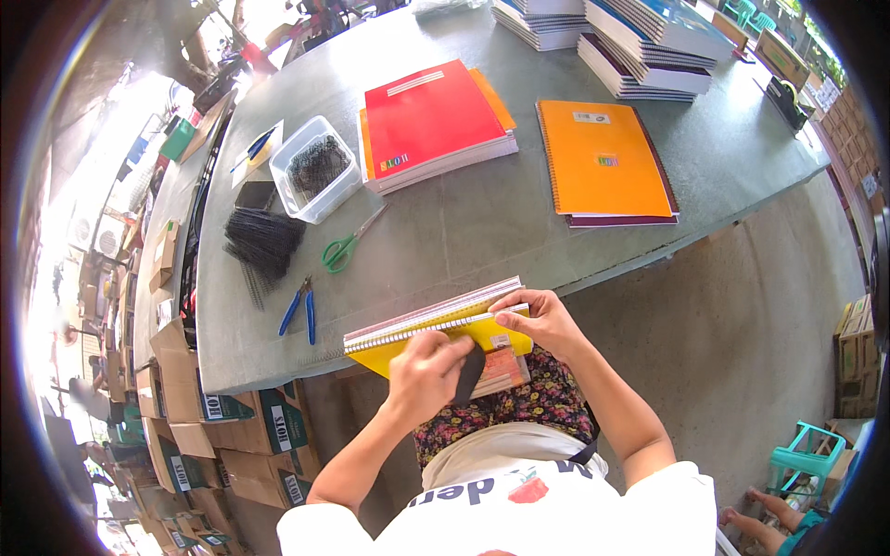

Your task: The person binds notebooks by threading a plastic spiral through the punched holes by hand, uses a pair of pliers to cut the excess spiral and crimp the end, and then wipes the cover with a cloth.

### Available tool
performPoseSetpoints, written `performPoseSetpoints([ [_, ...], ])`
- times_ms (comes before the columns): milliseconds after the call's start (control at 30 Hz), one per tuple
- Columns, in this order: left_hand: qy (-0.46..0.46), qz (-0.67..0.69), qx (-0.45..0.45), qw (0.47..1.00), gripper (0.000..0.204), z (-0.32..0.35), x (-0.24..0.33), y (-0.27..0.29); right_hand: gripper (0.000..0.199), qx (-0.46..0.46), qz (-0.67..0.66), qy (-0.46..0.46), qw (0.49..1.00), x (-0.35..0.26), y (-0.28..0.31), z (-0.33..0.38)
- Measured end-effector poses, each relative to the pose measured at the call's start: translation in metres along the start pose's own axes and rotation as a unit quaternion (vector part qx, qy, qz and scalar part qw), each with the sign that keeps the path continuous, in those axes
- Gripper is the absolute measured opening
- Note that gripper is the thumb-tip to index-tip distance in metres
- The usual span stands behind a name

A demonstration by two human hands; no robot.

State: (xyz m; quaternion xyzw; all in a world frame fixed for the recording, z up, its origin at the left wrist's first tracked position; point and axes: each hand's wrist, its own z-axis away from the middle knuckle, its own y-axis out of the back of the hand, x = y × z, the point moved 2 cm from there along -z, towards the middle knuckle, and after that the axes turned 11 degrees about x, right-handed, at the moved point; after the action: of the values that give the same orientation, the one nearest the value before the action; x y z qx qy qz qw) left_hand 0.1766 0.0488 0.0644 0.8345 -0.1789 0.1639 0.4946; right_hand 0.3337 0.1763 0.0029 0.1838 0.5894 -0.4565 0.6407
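A yellow notebook [375,359] is tilted over my lap at the table's near edge, its spine edge up with a row of punched holes and wire coil. My right hand [542,322] pinches the right end of that edge between thumb and fingers. Over the middle of the spine my left hand [426,371] is closed, with a black flat piece [470,375] at its fingers; its exact kind is unclear. A thin dark coil [322,356] sticks out past the notebook's left end.
On the table [445,222] are blue-handled cutters [298,311], green scissors [341,252], a pile of black coils [262,243], a clear tub [318,170] of black wire, red-covered notebooks [434,120], orange notebooks [607,162] and stacked notebooks [640,56]. Cartons [250,435] stand at lower left.
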Motion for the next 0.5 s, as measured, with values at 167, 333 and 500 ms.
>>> performPoseSetpoints([
  [167,0.009,-0.013,0.124,0.992,0.028,-0.002,0.003,-0.006,0.028,0.002,-0.018,0.015,1.000,0.001,-0.005,0.004],
  [333,-0.010,-0.043,0.195,0.980,0.026,-0.028,0.013,0.007,0.050,-0.004,-0.066,-0.026,0.997,0.014,0.003,0.001],
  [500,-0.016,0.029,0.137,0.990,0.023,-0.030,0.023,0.001,0.050,-0.026,-0.071,-0.052,0.996,0.026,0.006,-0.002],
])
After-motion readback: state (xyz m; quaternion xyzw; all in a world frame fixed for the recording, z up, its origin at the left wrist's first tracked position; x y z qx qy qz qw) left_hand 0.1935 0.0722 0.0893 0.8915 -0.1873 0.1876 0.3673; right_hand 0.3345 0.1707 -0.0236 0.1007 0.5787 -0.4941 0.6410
